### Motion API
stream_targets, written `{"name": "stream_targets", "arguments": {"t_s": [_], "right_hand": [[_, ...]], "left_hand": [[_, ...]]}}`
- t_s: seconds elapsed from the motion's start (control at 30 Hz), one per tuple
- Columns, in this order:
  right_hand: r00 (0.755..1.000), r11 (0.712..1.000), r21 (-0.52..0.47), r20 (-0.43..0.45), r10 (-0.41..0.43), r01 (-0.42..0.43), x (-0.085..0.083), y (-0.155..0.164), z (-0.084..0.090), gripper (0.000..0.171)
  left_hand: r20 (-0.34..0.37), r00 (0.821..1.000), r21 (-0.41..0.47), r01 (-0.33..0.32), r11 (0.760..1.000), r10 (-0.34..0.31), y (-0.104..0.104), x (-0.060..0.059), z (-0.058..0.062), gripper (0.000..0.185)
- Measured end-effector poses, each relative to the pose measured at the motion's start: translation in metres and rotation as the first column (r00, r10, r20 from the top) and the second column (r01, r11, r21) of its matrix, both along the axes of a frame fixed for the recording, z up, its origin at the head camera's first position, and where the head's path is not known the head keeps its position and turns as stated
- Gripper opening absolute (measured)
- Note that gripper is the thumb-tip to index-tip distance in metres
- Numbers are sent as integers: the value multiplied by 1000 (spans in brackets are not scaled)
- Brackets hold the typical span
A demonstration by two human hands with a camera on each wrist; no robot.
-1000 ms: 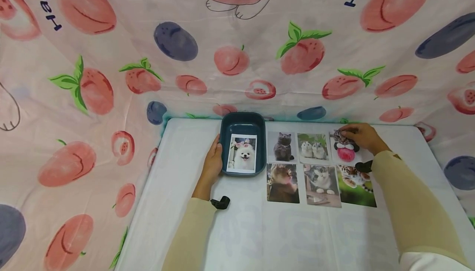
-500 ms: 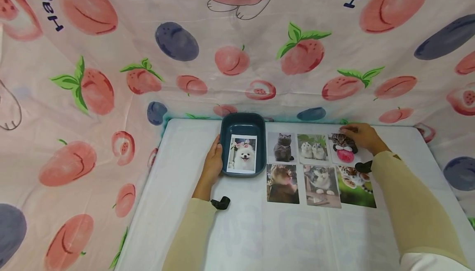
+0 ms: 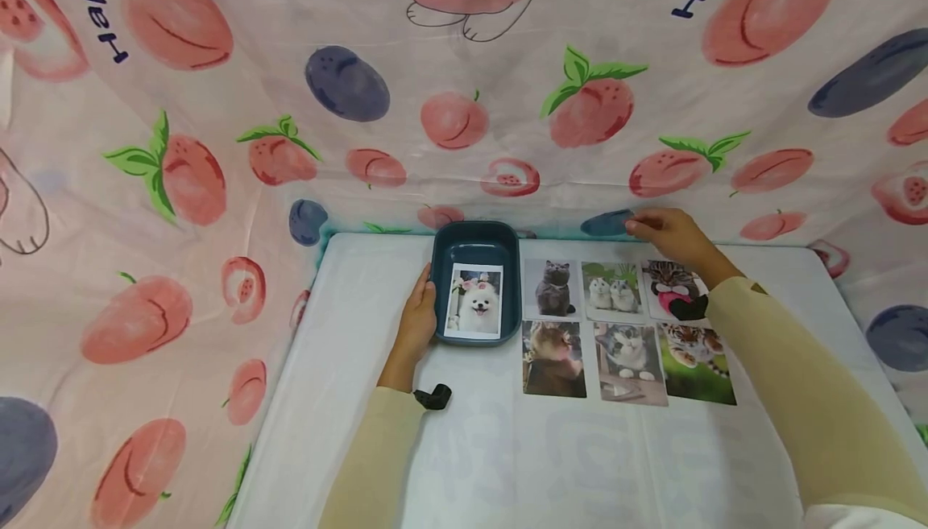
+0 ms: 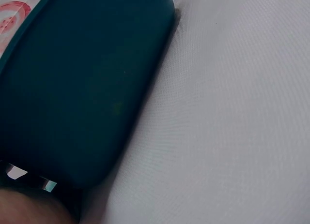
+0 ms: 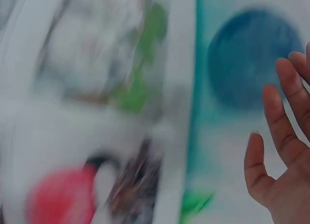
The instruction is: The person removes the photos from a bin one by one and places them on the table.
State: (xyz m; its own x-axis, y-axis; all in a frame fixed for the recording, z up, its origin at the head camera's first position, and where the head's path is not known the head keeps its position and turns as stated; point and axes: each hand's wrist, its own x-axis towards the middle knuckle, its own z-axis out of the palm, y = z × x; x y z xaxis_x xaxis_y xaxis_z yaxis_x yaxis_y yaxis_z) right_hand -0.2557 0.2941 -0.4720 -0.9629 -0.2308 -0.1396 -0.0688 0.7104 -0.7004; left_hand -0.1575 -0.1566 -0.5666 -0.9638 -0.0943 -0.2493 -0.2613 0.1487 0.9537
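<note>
Against the left wall of a dark teal tray, my left hand rests with its visible fingers straight along the side. A photo card of a white dog lies in the tray. My right hand is over the back edge of the table, holding nothing; its fingers are spread in the right wrist view. Below it lies a tabby cat card, partly hidden by the right wrist and its black camera. The left wrist view is mostly filled by the tray's outer wall.
Several photo cards lie in two rows right of the tray: a grey cat, two hamsters, a brown animal, a grey-and-white cat and a tiger cub. A fruit-print cloth hangs behind the white table.
My right hand has left the tabby cat card and moved up and left, over the table's back edge. The card stays in its place. My left hand and the tray have kept still.
</note>
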Motion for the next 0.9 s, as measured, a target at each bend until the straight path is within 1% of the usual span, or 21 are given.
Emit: {"name": "stream_targets", "arguments": {"t_s": [0.13,0.37,0.5,0.63,0.8,0.9], "right_hand": [[996,995,-47,-18,89,-90,-6,-36,9,51],[981,979,-82,22,191,-189,-11,-105,15,46],[965,960,-121,41,259,-252,-14,-145,16,45],[946,942,-121,50,321,-313,-19,-181,14,50],[935,933,-124,73,347,-337,-25,-215,13,51],[930,932,-106,92,356,-347,-27,-232,10,52]], "left_hand": [[-3,1000,-1,3,1000,-3,0,0,0,50],[-4,1000,-15,2,1000,-2,0,-1,0,50],[1,1000,-15,-4,1000,4,0,-1,0,49],[15,1000,-14,-6,1000,6,0,-1,1,50],[6,1000,-1,3,1000,-3,1,-1,-1,50],[2,1000,5,0,1000,0,0,-1,0,50]]}}
